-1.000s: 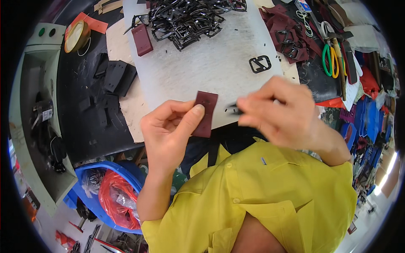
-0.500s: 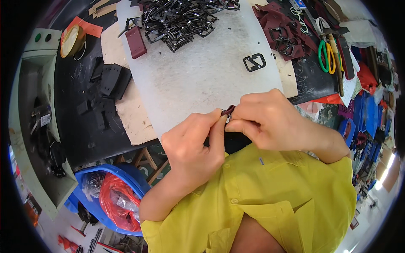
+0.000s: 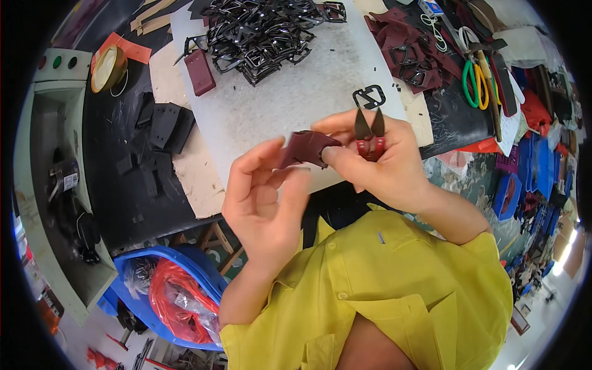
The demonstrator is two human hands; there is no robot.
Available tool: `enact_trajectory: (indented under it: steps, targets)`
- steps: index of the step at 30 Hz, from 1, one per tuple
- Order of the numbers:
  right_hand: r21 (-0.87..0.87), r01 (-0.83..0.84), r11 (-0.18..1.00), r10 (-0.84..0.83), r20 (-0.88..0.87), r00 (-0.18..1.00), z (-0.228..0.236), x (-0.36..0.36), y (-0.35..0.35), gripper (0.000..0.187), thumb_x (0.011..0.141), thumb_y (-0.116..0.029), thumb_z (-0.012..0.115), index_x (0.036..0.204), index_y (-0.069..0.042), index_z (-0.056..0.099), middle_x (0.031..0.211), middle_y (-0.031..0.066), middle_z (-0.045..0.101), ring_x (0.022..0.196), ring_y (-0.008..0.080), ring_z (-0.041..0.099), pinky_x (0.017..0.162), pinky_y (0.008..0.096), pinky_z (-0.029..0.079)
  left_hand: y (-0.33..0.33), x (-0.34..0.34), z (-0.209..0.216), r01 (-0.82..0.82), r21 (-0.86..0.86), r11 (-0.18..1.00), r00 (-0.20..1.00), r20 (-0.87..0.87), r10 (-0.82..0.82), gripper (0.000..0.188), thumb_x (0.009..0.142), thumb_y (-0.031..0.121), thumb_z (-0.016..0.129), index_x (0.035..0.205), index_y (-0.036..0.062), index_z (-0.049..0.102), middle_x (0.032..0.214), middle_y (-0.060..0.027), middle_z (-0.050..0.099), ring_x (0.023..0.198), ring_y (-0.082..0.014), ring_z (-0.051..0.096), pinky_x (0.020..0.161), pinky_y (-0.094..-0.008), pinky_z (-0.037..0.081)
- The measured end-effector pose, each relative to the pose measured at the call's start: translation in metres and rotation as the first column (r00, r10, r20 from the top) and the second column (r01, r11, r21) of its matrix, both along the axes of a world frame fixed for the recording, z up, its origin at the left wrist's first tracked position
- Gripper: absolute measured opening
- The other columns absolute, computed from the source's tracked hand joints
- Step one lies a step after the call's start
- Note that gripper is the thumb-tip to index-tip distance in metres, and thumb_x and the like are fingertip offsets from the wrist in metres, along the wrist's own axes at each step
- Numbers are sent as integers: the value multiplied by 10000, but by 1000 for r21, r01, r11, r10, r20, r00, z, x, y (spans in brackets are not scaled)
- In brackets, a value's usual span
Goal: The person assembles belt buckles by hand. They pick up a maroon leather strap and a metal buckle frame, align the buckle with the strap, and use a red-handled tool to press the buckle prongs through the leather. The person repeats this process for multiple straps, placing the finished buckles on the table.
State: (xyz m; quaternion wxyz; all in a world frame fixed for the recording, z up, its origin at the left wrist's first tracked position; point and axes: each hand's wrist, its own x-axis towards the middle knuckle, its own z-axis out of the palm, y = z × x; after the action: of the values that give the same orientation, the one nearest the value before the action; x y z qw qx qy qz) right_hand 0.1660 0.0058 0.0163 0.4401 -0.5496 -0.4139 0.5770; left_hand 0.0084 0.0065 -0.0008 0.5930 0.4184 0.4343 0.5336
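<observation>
1. Take the maroon leather piece (image 3: 305, 150) in front of you as the clock's centre, 12 pointing away from your chest. It is bent and raised over the nearer part of the white sheet (image 3: 280, 98).
2. Your right hand (image 3: 388, 154) pinches its right end between thumb and fingers. The same hand carries red-handled snips (image 3: 362, 147) at 3 o'clock, blades spread and pointing to 12.
3. Your left hand (image 3: 262, 191) is loosely curled, its blurred thumb well apart from the fingers. The fingertips meet the leather's left end in view; you cannot tell whether they touch it.
4. The desk's (image 3: 132, 203) near edge slants below your left wrist, with the blue tub (image 3: 166, 251) beyond it at 7 to 8 o'clock.
5. Your widest open room is the stretch of sheet from 11 to 12 o'clock, up to the buckle pile (image 3: 262, 40); a few dark crumbs dot it. More dark desk shows at 8.
6. Counts: one leather piece in hand, one pair of snips, one lone black buckle (image 3: 369, 97) near 2 o'clock, one maroon block (image 3: 199, 73) at 10.
7. The pile's buckles are too tangled to count, as are the black pieces (image 3: 169, 126) at 9 and the maroon scraps (image 3: 382, 49) farther out at 2.
</observation>
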Motion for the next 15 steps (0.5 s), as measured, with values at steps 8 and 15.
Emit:
enact_trajectory:
  steps: [8,15]
  targets:
    - [263,-281,923,150,426,892,9,12,-4,178,736,15,610,907,2,656,634,19,589,490,18,440,440,191,339,5,-14,27,252,-175,952,893,-339,-298,140,806,15,641,899,-89,643,769,-117,668,687,-97,632,648,-206,504]
    - [576,-359,734,-267,731,628,1,20,5,398,653,-74,743,1036,-34,644,782,54,604,549,140,517,466,239,404,10,-12,13,10,-320,947,994,-99,-44,201,894,94,567,913,-100,617,808,-138,654,747,-202,669,662,-254,541]
